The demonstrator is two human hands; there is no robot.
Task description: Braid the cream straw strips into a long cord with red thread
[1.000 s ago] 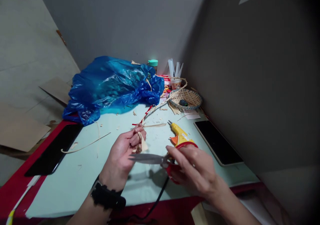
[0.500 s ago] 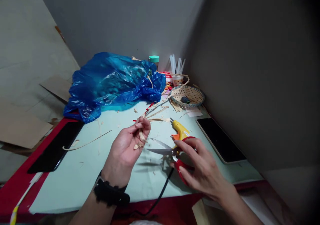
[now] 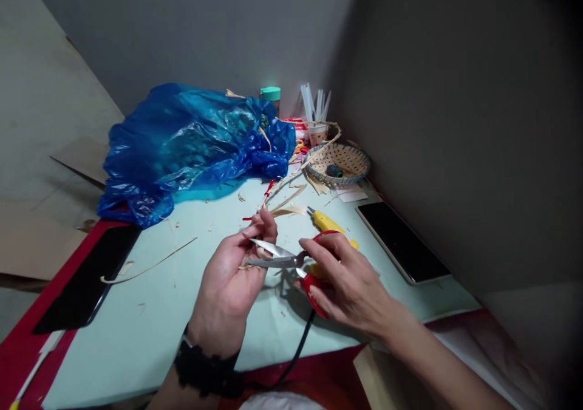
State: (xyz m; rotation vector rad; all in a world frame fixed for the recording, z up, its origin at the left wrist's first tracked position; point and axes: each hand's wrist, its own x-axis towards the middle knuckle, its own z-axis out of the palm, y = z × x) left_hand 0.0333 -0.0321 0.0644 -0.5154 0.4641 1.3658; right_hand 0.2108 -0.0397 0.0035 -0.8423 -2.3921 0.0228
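Note:
My left hand (image 3: 239, 264), palm up with the fingers curled, grips a bundle of pale dried fibre strips (image 3: 288, 211). A red tie (image 3: 269, 187) sits on a braided part of the strips beyond the fingers. My right hand (image 3: 348, 276) is wrapped round the red handles of a pair of scissors (image 3: 277, 257). Their blades stand slightly apart over the left palm, around the short strip ends; whether they touch the fibre I cannot tell. Under the right hand lies a yellow glue gun (image 3: 328, 222), partly hidden, with a black cord (image 3: 298, 346) running to the table's front edge.
A blue plastic bag (image 3: 195, 143) fills the back left. At the back right are a woven basket (image 3: 359, 162) holding a dark spool (image 3: 334, 171), and a cup of glue sticks (image 3: 317, 133). Phones lie at the left (image 3: 91, 276) and right (image 3: 401, 240). Fibre scraps litter the pale tabletop (image 3: 150, 343).
My right hand has brought the scissors left and slightly up, so the blades now lie over the left palm and are closer together. My left hand still grips the strips.

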